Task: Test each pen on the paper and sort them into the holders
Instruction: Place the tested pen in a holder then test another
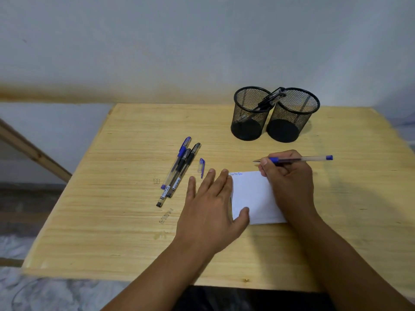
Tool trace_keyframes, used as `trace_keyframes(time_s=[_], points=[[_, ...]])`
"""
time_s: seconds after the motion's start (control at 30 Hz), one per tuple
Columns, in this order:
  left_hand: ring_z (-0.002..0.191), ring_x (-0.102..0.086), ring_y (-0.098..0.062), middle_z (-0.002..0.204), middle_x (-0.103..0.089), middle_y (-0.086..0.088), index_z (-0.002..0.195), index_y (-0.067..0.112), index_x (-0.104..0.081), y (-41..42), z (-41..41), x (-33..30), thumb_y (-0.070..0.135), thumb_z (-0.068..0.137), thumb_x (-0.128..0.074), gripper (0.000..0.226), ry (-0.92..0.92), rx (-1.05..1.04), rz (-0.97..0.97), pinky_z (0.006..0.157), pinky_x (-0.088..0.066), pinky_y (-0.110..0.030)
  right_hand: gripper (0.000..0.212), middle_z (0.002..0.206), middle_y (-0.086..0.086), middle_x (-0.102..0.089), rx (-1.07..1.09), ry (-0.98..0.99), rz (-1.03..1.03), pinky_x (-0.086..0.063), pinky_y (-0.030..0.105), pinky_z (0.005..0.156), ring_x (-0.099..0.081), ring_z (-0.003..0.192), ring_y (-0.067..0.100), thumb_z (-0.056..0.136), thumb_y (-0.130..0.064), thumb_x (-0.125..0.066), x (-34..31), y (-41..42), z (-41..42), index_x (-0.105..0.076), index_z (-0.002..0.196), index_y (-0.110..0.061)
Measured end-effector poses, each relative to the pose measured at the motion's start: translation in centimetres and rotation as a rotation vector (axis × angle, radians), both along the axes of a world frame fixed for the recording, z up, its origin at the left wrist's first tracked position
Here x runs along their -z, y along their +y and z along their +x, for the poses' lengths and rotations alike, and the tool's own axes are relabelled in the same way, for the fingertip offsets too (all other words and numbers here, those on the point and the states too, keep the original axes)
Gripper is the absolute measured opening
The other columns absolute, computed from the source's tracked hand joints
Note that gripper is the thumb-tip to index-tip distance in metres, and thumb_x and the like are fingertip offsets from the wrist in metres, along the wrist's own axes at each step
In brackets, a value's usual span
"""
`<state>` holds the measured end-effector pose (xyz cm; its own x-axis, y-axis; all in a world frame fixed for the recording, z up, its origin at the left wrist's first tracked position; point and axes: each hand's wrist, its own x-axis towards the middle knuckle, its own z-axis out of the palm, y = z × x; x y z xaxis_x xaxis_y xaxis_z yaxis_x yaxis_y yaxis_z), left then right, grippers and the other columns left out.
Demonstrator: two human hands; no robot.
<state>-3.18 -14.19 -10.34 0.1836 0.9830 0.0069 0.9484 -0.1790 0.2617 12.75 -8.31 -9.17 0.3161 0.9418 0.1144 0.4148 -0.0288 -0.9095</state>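
My right hand (289, 178) grips an uncapped blue pen (310, 158), held level with its tip pointing left, just above the top right of the white paper (253, 196). Blue writing (236, 174) shows along the paper's top edge. My left hand (213, 203) lies flat with spread fingers on the paper's left edge. The pen's blue cap (201, 165) lies on the table left of the paper. Three capped pens (179, 169), one blue and two black, lie side by side further left. Two black mesh holders stand at the back: the left holder (249, 122) has pens in it, and the right holder (292, 122) looks empty.
The wooden table (112, 221) ends at a near edge below my forearms and a left edge beside the floor. A pale wall rises behind the holders. A wooden beam (29, 151) slants at the left.
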Motion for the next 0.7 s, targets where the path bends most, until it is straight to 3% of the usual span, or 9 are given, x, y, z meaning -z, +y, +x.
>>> trace_keyframes(time_s=[0.17, 0.27, 0.37, 0.47, 0.53, 0.6, 0.7], points=[[0.151, -0.007, -0.017, 0.162, -0.021, 0.005, 0.152, 0.019, -0.029, -0.1, 0.1, 0.1, 0.062, 0.089, -0.035, 0.076, -0.045, 0.000, 0.024, 0.122, -0.001, -0.046, 0.011, 0.080, 0.001, -0.069, 0.002, 0.059, 0.097, -0.053, 0.019, 0.074, -0.069, 0.077, 0.014, 0.086, -0.014, -0.071, -2.0, -1.0, 0.5, -0.064, 0.093, -0.016], [0.140, -0.032, -0.016, 0.151, -0.043, 0.006, 0.144, 0.019, -0.043, -0.4, -0.3, -0.5, 0.056, 0.088, -0.045, 0.067, -0.193, -0.017, 0.108, 0.117, -0.025, -0.039, 0.011, 0.080, -0.002, -0.071, 0.004, 0.121, 0.097, -0.057, 0.026, 0.075, -0.071, 0.078, 0.014, 0.085, -0.014, -0.073, -2.4, -1.9, 1.1, -0.066, 0.093, -0.016], [0.117, -0.050, -0.018, 0.129, -0.058, 0.003, 0.132, 0.019, -0.056, 0.4, -1.1, -1.0, 0.032, 0.088, -0.057, 0.046, -0.377, -0.112, 0.233, 0.098, -0.040, -0.029, 0.010, 0.077, -0.009, -0.072, 0.006, 0.204, 0.057, -0.058, 0.017, 0.071, -0.072, 0.073, 0.008, 0.085, -0.012, -0.072, -2.5, -2.9, 1.5, -0.065, 0.088, -0.019], [0.114, -0.052, -0.029, 0.127, -0.060, -0.001, 0.129, 0.022, -0.058, 3.8, -3.0, -0.8, 0.011, 0.086, -0.054, 0.045, -0.234, -0.160, 0.264, 0.093, -0.045, -0.038, 0.010, 0.074, -0.006, -0.075, -0.016, 0.259, 0.010, -0.060, 0.027, 0.074, -0.074, 0.075, 0.011, 0.086, -0.012, -0.072, -2.3, -4.0, 1.9, -0.066, 0.086, -0.020], [0.117, -0.049, -0.030, 0.132, -0.057, 0.003, 0.132, 0.031, -0.055, 5.9, -4.6, -1.3, 0.015, 0.089, -0.053, 0.046, -0.094, -0.147, 0.189, 0.091, -0.048, -0.042, 0.011, 0.076, -0.003, -0.075, -0.028, 0.261, -0.002, -0.060, 0.037, 0.077, -0.074, 0.076, 0.014, 0.086, -0.012, -0.072, -2.3, -4.8, 2.1, -0.066, 0.085, -0.022], [0.115, -0.044, -0.026, 0.134, -0.054, 0.010, 0.133, 0.038, -0.053, 7.3, -5.9, -2.5, 0.020, 0.089, -0.052, 0.048, 0.041, -0.035, 0.096, 0.092, -0.046, -0.042, 0.012, 0.074, -0.001, -0.075, -0.037, 0.272, -0.008, -0.060, 0.040, 0.078, -0.074, 0.076, 0.014, 0.086, -0.012, -0.072, -2.2, -5.4, 2.3, -0.067, 0.085, -0.023], [0.112, -0.040, -0.026, 0.138, -0.052, 0.012, 0.127, 0.041, -0.059, 8.1, -6.8, -4.6, 0.012, 0.087, -0.048, 0.051, 0.167, 0.153, -0.061, 0.092, -0.042, -0.040, 0.012, 0.075, -0.004, -0.076, -0.053, 0.307, -0.010, -0.059, 0.040, 0.078, -0.073, 0.075, 0.012, 0.086, -0.010, -0.071, -2.2, -6.1, 2.6, -0.067, 0.084, -0.021]])
